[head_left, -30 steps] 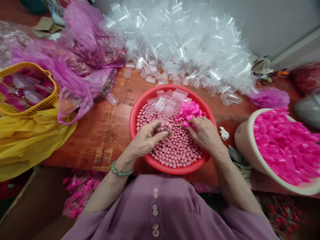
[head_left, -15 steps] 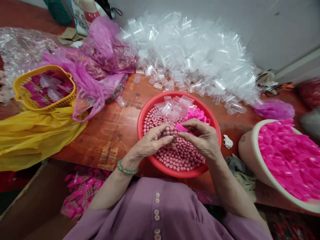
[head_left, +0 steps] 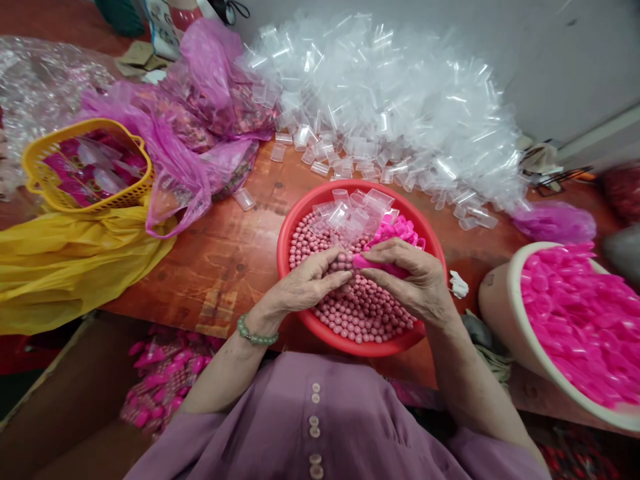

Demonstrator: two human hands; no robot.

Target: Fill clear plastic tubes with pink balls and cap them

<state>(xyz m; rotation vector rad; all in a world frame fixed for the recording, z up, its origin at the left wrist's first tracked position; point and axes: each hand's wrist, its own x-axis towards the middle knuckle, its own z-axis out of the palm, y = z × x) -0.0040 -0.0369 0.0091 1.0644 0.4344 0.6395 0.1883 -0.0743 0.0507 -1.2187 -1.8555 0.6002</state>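
A red basin on the table holds pink beads, clear plastic tubes and bright pink plastic pieces. Over the beads, my left hand pinches a clear tube with pink beads inside, partly hidden by the fingers. Close to its right, my right hand has thumb and fingers closed on a bright pink plastic piece, whose tip meets the end of the tube.
Clear tubes lie heaped behind the basin. A cream bucket of pink pieces stands right. At left are a yellow basket, a yellow bag and purple bags. A box of pink items is below the table edge.
The view has shifted slightly. My right hand has turned a little, and the pink piece now lines up with the tube's end instead of slanting above it.
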